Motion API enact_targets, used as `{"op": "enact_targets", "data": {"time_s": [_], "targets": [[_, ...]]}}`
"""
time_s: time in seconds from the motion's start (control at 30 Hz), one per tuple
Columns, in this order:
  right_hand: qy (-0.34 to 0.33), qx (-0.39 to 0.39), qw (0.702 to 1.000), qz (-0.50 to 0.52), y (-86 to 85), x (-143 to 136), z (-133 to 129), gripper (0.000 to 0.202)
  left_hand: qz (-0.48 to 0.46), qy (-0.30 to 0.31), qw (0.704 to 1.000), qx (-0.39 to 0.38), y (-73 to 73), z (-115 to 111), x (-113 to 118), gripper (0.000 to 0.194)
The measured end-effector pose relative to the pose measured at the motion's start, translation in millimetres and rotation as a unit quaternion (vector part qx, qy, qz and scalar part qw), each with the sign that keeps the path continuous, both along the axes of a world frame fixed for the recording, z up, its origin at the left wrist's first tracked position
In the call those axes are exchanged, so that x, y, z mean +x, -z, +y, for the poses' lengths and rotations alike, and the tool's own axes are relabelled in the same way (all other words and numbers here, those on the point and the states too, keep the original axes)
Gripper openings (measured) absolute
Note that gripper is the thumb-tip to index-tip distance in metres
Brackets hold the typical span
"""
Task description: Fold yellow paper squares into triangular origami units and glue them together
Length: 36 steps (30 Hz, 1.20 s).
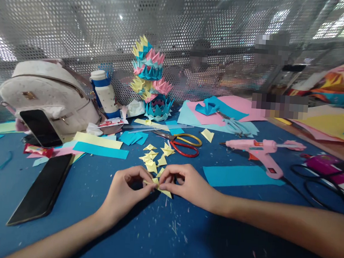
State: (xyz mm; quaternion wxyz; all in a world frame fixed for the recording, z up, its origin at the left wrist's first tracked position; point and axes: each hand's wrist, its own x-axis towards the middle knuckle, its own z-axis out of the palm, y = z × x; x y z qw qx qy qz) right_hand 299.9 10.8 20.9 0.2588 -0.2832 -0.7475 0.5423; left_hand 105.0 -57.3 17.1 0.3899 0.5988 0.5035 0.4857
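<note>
Between my two hands is a small yellow piece of folded paper [165, 193], pinched from both sides just over the blue table [139, 237]. My left hand [130, 187] grips its left end between thumb and fingers. On the other side, my right hand [187, 186] pinches it with the thumb and fingertips, which hide part of the folds. Right beyond my fingers lies a loose cluster of several folded yellow paper pieces [151, 166]. Scissors [185, 143] with one red and one yellow handle rest behind the cluster. A yellow paper square [207, 135] lies to their right.
A pink glue gun [262, 150] lies at right above a blue paper strip [239, 176], its cord trailing right. At left are a black tablet-like device [42, 190], a phone [41, 126], a white backpack [50, 91] and a bottle [105, 94]. A folded-paper tower [152, 79] stands behind.
</note>
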Motion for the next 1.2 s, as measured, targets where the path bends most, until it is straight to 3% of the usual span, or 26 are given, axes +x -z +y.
{"op": "enact_targets", "data": {"time_s": [0.83, 1.2], "targets": [[0.027, -0.023, 0.999, 0.003, -5.1, -1.1, -0.6, 0.016, -0.007, -0.017, 1.0, -0.013, 2.0, 1.3, -2.2, 0.016], [0.016, 0.014, 1.0, -0.013, -2.7, 0.0, 1.0, 0.013, 0.003, -0.014, 1.0, -0.006, 0.6, 1.2, -2.1, 0.016]]}}
